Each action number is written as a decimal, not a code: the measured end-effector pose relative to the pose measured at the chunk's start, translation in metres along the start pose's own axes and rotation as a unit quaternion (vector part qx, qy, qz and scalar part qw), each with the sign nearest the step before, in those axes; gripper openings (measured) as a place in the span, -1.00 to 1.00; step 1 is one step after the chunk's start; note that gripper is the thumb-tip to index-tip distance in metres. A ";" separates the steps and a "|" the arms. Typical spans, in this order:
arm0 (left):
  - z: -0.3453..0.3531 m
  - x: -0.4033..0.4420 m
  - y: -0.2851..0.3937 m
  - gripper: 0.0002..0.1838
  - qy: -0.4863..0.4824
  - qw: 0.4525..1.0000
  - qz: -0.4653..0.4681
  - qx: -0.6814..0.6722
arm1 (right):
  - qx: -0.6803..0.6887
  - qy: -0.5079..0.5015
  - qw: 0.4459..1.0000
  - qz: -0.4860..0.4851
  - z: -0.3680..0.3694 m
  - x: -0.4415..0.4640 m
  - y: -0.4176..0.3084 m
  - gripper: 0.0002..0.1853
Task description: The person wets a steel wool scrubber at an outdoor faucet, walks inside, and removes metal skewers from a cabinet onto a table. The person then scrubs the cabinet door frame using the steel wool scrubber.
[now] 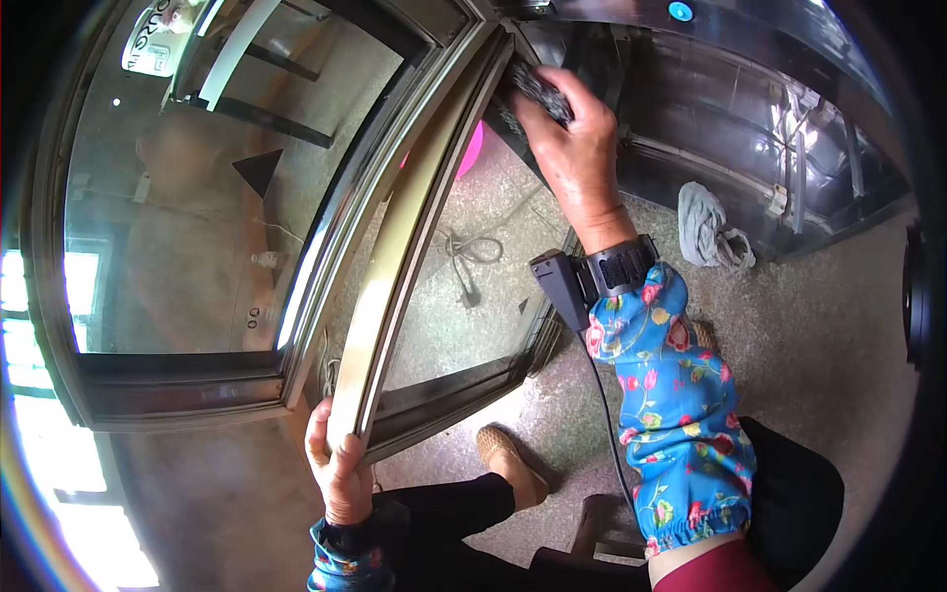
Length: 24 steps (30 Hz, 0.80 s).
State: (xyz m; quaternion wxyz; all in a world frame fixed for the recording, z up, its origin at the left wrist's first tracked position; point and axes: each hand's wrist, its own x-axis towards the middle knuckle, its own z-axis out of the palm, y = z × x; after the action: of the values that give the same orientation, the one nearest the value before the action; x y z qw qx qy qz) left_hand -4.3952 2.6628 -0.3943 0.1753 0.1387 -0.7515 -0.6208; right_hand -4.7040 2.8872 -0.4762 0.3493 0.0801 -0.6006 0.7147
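A framed glass door (395, 281) with a pale gold edge stands swung open in front of me. My left hand (340, 469) is closed around the lower corner of its frame, thumb on the near side. At the door's upper end, my right hand (577, 148) grips a crumpled dark grey rag (543, 94), pressed against the inner side of the frame. Its fingertips are partly hidden behind the rag. Through the glass I see the floor and a looped cord.
Another glass door (227, 217) with a metal frame is at the left. A steel cabinet interior (730, 128) lies at the upper right. A grey cloth (705, 227) rests on the floor (809, 326) below it. Beneath my legs is a small stool (597, 528).
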 end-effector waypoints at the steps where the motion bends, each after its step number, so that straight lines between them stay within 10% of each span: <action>1: 0.001 0.002 0.000 -0.44 -0.001 1.000 0.002 -0.001 | 0.000 0.006 1.000 0.005 -0.003 -0.004 0.012 -0.72; 5: 0.002 0.003 0.001 -0.40 0.026 0.999 -0.024 -0.015 | -0.184 -0.055 0.963 0.189 -0.038 -0.075 0.112 -0.62; 13: 0.000 0.005 0.002 -0.42 -0.010 0.999 -0.031 -0.038 | -0.012 -0.012 1.000 0.009 -0.006 -0.005 0.013 -0.69; 22: 0.002 0.006 0.000 -0.44 0.000 0.999 -0.031 -0.030 | -0.166 -0.083 0.964 0.188 -0.037 -0.059 0.101 -0.65; 24: 0.000 0.006 -0.001 -0.44 -0.005 0.999 -0.036 -0.040 | -0.003 -0.050 0.998 0.041 -0.020 -0.025 0.038 -0.69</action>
State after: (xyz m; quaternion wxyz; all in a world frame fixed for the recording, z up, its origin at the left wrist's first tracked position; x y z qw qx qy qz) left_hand -4.4009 2.6600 -0.3942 0.1549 0.1556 -0.7217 -0.6565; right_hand -4.7019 2.8936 -0.5254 0.2891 0.0897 -0.6224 0.7218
